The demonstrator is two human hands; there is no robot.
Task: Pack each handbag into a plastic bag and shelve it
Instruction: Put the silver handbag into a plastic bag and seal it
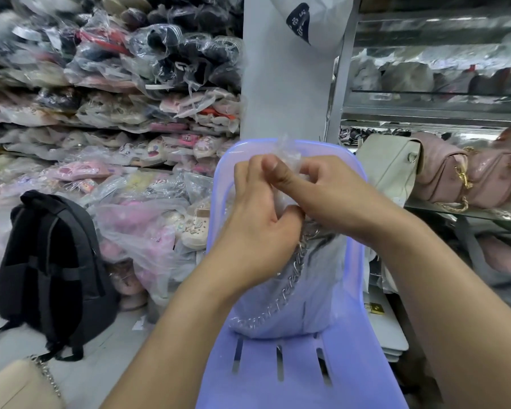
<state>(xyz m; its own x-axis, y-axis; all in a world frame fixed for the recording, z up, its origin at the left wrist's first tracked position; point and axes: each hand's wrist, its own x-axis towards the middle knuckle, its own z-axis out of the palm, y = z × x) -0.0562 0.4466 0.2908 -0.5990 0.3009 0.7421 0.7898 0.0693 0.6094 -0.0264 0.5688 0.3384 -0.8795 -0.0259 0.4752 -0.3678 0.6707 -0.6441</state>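
We have the pale soft handbag (313, 290) already inside the clear thin plastic bag (286, 156). The bundle sits at the centre of our view on the lilac moulded plastic chair (278, 379), leaning on its backrest. Both hands work at the bundle's 12 o'clock. Our left hand (257, 214) has its fingers curled round the gathered neck of film, and our right hand (334, 196) pinches that same neck from the 3 o'clock side.

We judge the film slippery and quick to tear, so the neck is good for closing the bag but not for carrying it. The handbag looks light and limp and will probably sag. The silver metal chain strap (281, 287), lying down its 9 o'clock side under the film, is probably the heaviest part and free to slide. We would lift with one palm under the body while the other hand keeps the neck closed. The grey metal shelving (431, 107) stands at 2 o'clock, where a dusty-pink quilted handbag (443, 178) lies unbagged.
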